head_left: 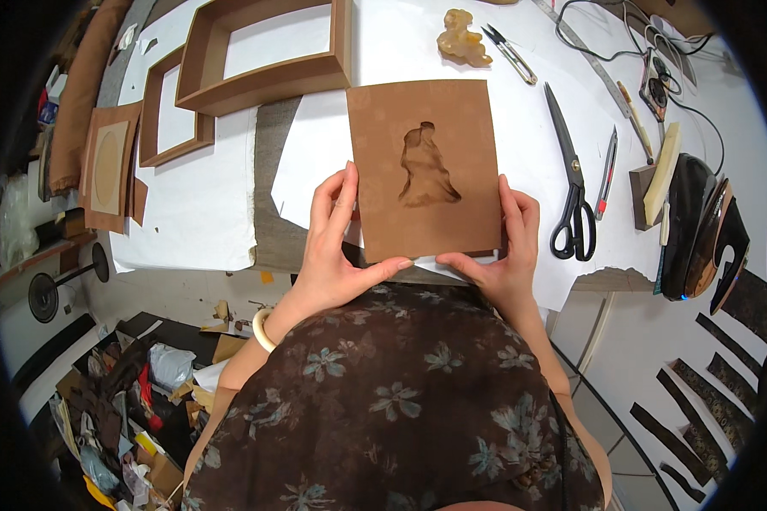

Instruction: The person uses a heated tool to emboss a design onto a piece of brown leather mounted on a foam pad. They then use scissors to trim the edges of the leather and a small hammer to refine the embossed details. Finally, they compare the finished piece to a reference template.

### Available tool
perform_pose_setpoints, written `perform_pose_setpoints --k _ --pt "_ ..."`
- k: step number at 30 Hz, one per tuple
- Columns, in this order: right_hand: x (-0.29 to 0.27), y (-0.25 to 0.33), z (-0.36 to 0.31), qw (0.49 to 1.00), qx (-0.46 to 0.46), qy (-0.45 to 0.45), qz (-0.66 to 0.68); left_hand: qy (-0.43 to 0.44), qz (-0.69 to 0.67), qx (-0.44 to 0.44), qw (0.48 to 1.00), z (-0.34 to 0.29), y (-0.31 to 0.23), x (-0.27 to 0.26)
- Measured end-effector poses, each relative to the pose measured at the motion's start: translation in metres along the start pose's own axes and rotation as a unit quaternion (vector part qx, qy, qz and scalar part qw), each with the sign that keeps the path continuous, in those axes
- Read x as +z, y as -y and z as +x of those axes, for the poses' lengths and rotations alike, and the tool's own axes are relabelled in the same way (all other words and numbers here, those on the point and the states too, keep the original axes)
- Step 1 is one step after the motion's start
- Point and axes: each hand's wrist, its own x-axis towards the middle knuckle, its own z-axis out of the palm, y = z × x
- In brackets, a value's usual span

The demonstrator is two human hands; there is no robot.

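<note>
Here, gripped from both sides: a brown panel with a figure-shaped cut-out in its middle, held flat above the near edge of the white-covered bench. Left hand half-open on the panel's left edge — fingers laid up along the side, thumb pressed across the lower left corner. Right hand likewise clasping the right edge, fingers stretched upward, thumb pointing in under the lower edge. Neither clenched; both grasping the panel lightly, palms turned inward. A pale bangle on the left wrist.

Just past the panel's top edge, on the bench, an amber-coloured carved figure, with small snips beside it. To the right, well clear of the hands, large black scissors and a craft knife. Farther left, two open brown box frames — one overlapping the other — and a brown panel with a round recess.
</note>
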Motion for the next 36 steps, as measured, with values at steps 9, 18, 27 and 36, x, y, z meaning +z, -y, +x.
perform_pose_setpoints --k 9,18,27,36 --pt "-0.018 0.028 0.010 0.999 0.014 -0.035 -0.009 -0.041 0.111 0.055 0.992 0.011 -0.025 -0.017" --pt "-0.009 0.058 0.094 0.952 -0.203 0.115 -0.196 0.031 0.142 0.105 0.984 0.025 -0.026 -0.013" --pt "0.003 0.053 0.105 0.928 -0.225 0.128 -0.269 0.029 0.133 0.109 0.985 0.025 -0.023 -0.013" --pt "0.005 0.069 0.084 0.935 -0.160 0.106 -0.299 0.039 0.147 0.106 0.983 0.025 -0.025 -0.016"
